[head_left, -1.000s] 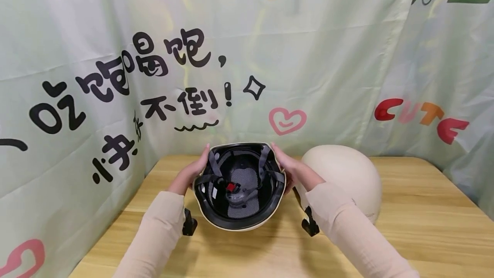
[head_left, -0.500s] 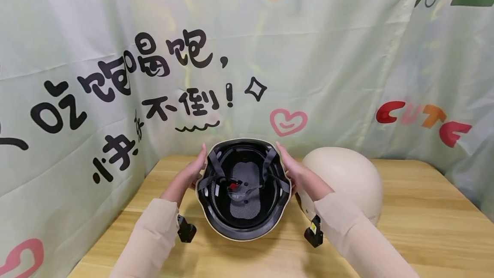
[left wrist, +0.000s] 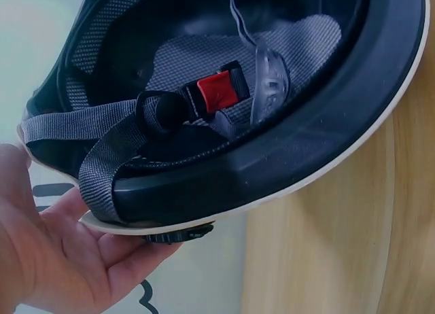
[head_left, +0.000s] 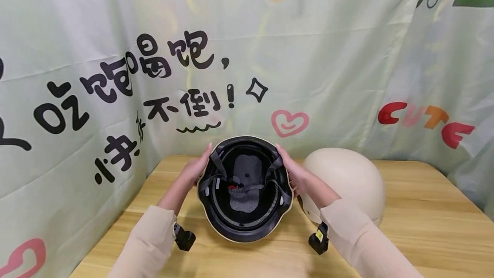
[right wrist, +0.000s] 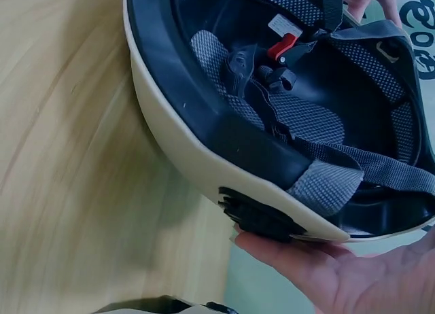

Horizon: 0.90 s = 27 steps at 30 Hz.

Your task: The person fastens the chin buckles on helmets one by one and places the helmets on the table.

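At the left, a pale green fabric curtain (head_left: 328, 63) printed with black characters folds round and runs along the far side behind a light wood-grain table (head_left: 432, 209). A pale beige left sleeve (head_left: 140, 243) reaches in from the near side, with a small black wrist camera (head_left: 184, 237) beside its cuff. Beyond it the bare left hand (head_left: 197, 168) grips the left side of a cream hard-shell helmet (head_left: 247, 200), its fingers bent round under the shell. The helmet is near the middle of the scene, its hollow black inside turned toward the person; whether it touches the table cannot be told. Grey webbing straps (left wrist: 105, 171) and a red plastic buckle (left wrist: 217, 91) lie within the hollow. The bare right hand (head_left: 292, 168) holds the opposite side, fingers under the shell beside a black fitting (right wrist: 258, 215). The helmet sits about evenly between the two hands, neither clearly nearer; its long axis seems to run near to far, square to the line joining the grips. Farther right, a second cream helmet (head_left: 347, 183) rests on the table, dome up, partly behind the right forearm and nearer the right hand. Red, pink and orange letters (head_left: 434, 117) mark the curtain at the far right.
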{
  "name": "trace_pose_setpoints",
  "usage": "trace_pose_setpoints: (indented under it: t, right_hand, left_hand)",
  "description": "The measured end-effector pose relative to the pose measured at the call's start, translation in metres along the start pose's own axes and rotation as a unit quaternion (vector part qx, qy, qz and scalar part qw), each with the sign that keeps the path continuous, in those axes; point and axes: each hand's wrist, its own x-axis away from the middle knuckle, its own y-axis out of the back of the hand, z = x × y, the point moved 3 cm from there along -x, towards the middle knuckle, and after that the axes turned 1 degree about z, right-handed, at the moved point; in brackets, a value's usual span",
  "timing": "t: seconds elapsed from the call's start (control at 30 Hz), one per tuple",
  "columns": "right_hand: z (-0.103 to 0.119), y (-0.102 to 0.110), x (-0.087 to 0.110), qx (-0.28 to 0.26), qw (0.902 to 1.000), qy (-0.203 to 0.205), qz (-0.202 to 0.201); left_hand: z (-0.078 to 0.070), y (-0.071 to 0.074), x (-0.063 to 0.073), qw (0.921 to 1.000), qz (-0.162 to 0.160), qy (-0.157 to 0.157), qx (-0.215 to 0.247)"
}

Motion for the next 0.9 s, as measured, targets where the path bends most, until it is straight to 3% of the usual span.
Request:
trace_pose_setpoints:
  t: [0.17, 0.4, 0.53, 0.67, 0.9]
  right_hand:
    - [0.000, 0.001, 0.000, -0.015, 0.9988, 0.046, -0.001]
    - [0.002, 0.005, 0.000, -0.026, 0.9878, 0.122, -0.093]
    - [0.002, 0.006, -0.002, -0.014, 0.9798, 0.164, -0.114]
    - [0.003, 0.008, -0.001, 0.006, 0.9735, 0.191, -0.126]
    - [0.004, 0.011, 0.004, 0.021, 0.9617, 0.243, -0.126]
  left_hand:
    - [-0.002, 0.000, 0.004, 0.9992, -0.014, -0.025, 0.027]
    - [0.004, -0.002, 0.001, 0.9910, -0.044, -0.089, 0.089]
    - [0.010, -0.004, 0.000, 0.9835, -0.049, -0.127, 0.118]
    - [0.010, -0.005, 0.001, 0.9760, -0.039, -0.159, 0.143]
    - [0.011, -0.006, 0.002, 0.9646, 0.015, -0.216, 0.150]
